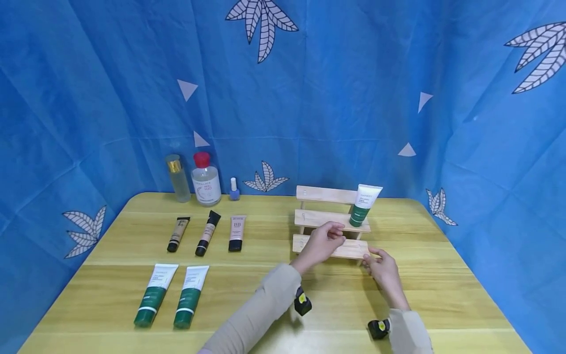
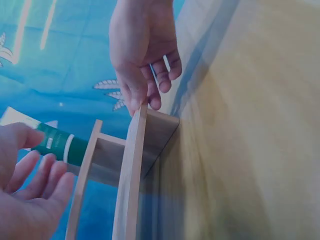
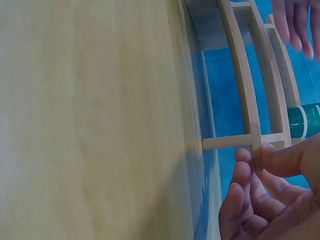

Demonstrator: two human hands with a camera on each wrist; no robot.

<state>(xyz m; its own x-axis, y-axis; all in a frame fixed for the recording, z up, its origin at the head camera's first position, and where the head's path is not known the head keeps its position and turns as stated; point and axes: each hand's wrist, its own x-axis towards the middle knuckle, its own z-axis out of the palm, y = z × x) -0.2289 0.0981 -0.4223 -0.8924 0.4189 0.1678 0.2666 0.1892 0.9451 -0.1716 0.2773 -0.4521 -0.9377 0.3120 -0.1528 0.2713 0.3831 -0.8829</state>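
A three-step wooden display rack [image 1: 320, 218] stands at the table's back right. On its middle step, at the right end, a green-and-white squeeze tube [image 1: 364, 205] stands on its green cap, leaning slightly right. My left hand [image 1: 324, 242] hovers over the front of the rack, just left of the tube. Its fingers are loosely bent, with nothing between them, as the left wrist view also shows. With thumb and fingers, my right hand [image 1: 383, 270] pinches the right end of the front step [image 3: 245, 95].
Two more green-and-white tubes [image 1: 152, 295] lie at the front left. Behind them lie three small cosmetic tubes [image 1: 237, 231]. A gold-collared bottle [image 1: 179, 182], a red-capped bottle [image 1: 206, 184] and a nail polish bottle [image 1: 234, 191] stand along the back, before a blue curtain [image 1: 353, 98].
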